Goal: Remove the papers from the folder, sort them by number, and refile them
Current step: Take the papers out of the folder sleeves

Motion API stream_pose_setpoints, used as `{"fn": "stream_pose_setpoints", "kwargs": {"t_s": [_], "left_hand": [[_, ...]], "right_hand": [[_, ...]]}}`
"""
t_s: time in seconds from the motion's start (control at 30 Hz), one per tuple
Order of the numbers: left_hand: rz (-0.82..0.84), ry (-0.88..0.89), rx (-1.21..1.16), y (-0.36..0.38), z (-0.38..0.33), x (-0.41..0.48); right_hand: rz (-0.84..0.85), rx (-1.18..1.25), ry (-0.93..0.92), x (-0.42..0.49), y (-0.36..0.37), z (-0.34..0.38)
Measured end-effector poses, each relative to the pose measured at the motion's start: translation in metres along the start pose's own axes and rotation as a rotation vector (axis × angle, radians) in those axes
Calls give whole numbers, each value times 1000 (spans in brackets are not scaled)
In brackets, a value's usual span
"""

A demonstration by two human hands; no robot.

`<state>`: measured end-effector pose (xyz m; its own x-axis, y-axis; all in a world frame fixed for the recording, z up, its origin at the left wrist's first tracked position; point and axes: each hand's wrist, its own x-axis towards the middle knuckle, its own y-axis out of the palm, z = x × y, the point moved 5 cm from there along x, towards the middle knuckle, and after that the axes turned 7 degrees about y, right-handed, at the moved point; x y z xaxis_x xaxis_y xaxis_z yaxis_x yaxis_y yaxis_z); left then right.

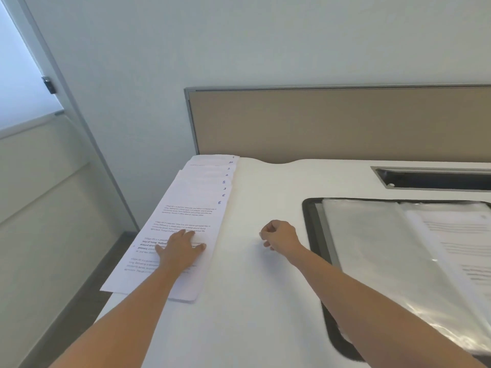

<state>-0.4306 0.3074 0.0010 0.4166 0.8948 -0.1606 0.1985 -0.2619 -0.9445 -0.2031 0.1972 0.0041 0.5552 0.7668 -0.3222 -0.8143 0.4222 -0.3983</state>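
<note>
Pressing left grip (180, 252) flat, fingers spread, on the fanned papers (194, 197) at the bench (252, 301) left edge. Probably pinning the fan, since the sheets are appearing to overhang there. Showing numbered corners staggered for reading, order looking unsorted. Resting right grip (279, 235) curled together, holding nothing, between papers and open folder (309, 229). Seeing one sheet (462, 235) sitting in a sleeve.

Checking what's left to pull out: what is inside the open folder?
The folder holds clear plastic sleeves, one printed sheet showing through at right. Anything beneath that sheet is covered.
</note>
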Motion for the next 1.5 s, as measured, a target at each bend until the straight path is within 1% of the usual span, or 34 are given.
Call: {"fn": "stream_pose_setpoints", "kwargs": {"t_s": [0.13, 0.27, 0.43, 0.57, 0.67, 0.8, 0.87, 0.97, 1.07, 1.2, 1.3, 1.4, 1.5], "left_hand": [[-46, 18, -59, 7, -39, -8], [-102, 98, -106, 21, -107, -20], [-126, 233, -198, 56, -216, -44], [-86, 359, -296, 93, -298, -72], [-66, 394, -375, 113, -350, -90], [-16, 389, -396, 135, -400, -106], [1, 365, -383, 145, -416, -111], [46, 268, -393, 154, -431, -116], [97, 193, -396, 160, -440, -121], [103, 160, -439, 159, -446, -127], [89, 180, -528, 152, -455, -134], [59, 223, -667, 140, -467, -138], [62, 280, -819, 124, -485, -140]], "right_hand": [[-82, -61, -80, -8, -50, -13], [-183, -259, -198, -23, -107, -31], [-289, -371, -195, -38, -203, -81], [-415, -373, -111, -49, -297, -134], [-483, -419, -29, -57, -360, -176], [-436, -558, 141, -68, -419, -227], [-381, -568, 157, -72, -436, -243], [-305, -540, 118, -75, -444, -253], [-271, -513, 69, -77, -443, -251], [-239, -370, 5, -77, -439, -239], [-250, -256, -4, -76, -435, -230], [-231, -34, -7, -77, -429, -214], [-108, 241, 13, -78, -413, -195]]}}
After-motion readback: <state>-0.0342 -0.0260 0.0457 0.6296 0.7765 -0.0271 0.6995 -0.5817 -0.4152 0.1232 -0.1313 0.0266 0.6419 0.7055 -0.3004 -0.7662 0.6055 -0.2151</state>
